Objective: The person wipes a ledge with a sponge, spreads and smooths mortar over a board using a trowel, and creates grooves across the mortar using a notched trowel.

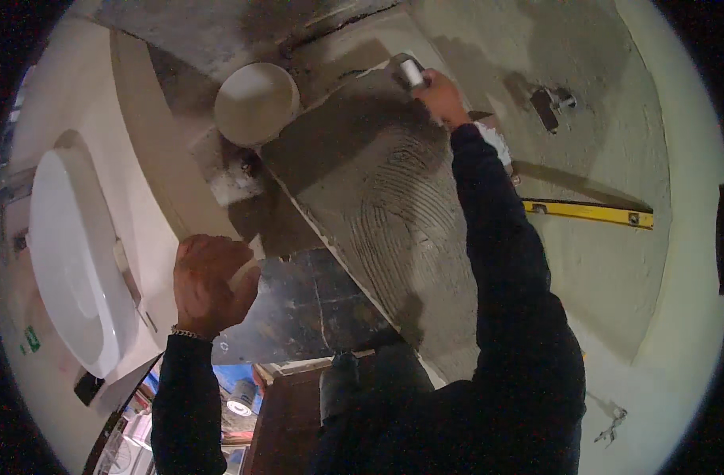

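My right hand [443, 99] is closed round a trowel with a white handle [412, 73], at the far end of a sloping grey slab [437, 305]. Most of the trowel's blade is hidden. Wet grey mortar covers the slab, and curved comb ridges [398, 198] run through its middle; the far part looks smoother and darker. On the left, my left hand [212, 285] is closed beside the slab's edge. A small pale edge [257, 247] shows at its fingers, but I cannot make out what it belongs to.
A round pale bucket [257, 104] stands past the slab's far left edge. A yellow spirit level [587, 212] rests along the right wall, below a pipe fitting [566, 101]. To the left is a white basin [77, 261]. Dark tiles [287, 305] lie below my left hand.
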Demonstrator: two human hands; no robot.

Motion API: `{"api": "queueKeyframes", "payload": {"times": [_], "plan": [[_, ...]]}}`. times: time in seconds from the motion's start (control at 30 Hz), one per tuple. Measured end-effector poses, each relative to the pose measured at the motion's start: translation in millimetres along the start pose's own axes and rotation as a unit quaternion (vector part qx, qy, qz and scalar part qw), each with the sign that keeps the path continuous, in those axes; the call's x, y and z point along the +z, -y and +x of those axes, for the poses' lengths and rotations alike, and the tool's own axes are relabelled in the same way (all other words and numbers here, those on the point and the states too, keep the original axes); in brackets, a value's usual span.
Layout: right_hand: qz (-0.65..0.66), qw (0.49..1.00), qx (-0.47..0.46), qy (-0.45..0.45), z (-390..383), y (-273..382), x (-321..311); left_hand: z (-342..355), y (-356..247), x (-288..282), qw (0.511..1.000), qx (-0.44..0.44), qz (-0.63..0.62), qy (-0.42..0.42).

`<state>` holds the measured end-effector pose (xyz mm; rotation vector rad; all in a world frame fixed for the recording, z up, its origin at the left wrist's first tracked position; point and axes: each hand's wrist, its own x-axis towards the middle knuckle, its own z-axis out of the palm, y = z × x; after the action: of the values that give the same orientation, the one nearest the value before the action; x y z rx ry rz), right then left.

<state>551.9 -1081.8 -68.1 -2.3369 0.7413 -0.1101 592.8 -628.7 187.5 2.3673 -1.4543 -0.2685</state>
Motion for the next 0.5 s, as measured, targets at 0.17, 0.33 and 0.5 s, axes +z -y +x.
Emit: {"api": "queueKeyframes", "payload": {"times": [0.17, 0.33, 0.5], "plan": [[-0.034, 0.995, 0.037, -0.082, 46, -25, -14, 5, 1, 3, 1.000, -0.009, -0.016, -0.014], [-0.166, 0.985, 0.046, -0.030, 60, 3, 21, 0, 5, 2, 1.000, -0.011, -0.003, -0.010], [-0.213, 0.970, -0.081, -0.080, 14, 37, 123, 5, 1, 1, 1.000, -0.016, 0.007, -0.002]]}}
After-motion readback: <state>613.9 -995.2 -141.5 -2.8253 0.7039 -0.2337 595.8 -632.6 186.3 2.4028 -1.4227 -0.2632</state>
